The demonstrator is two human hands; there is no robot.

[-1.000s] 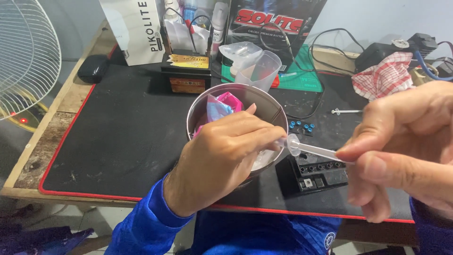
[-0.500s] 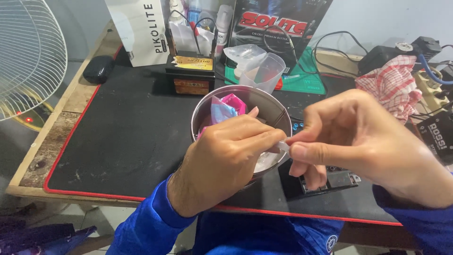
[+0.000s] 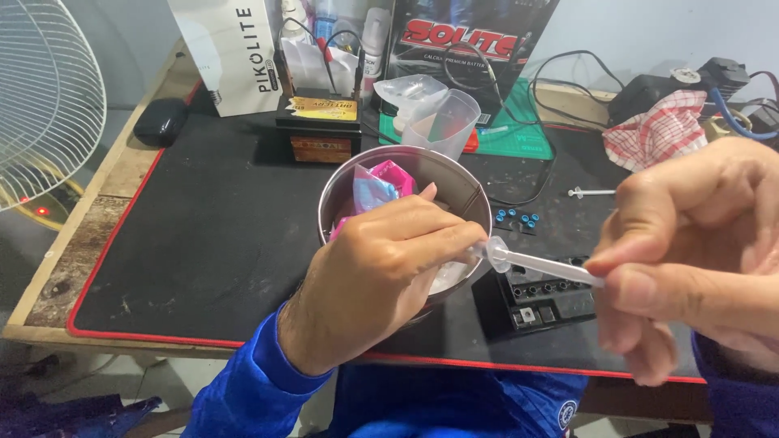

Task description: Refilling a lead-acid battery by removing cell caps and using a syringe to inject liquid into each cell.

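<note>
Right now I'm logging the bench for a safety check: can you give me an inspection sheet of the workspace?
Surface: black mat with red edge on a wooden desk.
Job's things: left hand on a metal tin of packets; right hand pinches a clear dropper.
Clutter: small battery, measuring cup, checked cloth, boxes at back.
Fingers: both closed.
Cables: black leads.
Surroundings: fan grille.

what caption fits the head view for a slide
Left hand grips a round metal tin above a black mat while right hand pinches a clear plastic dropper.
</note>
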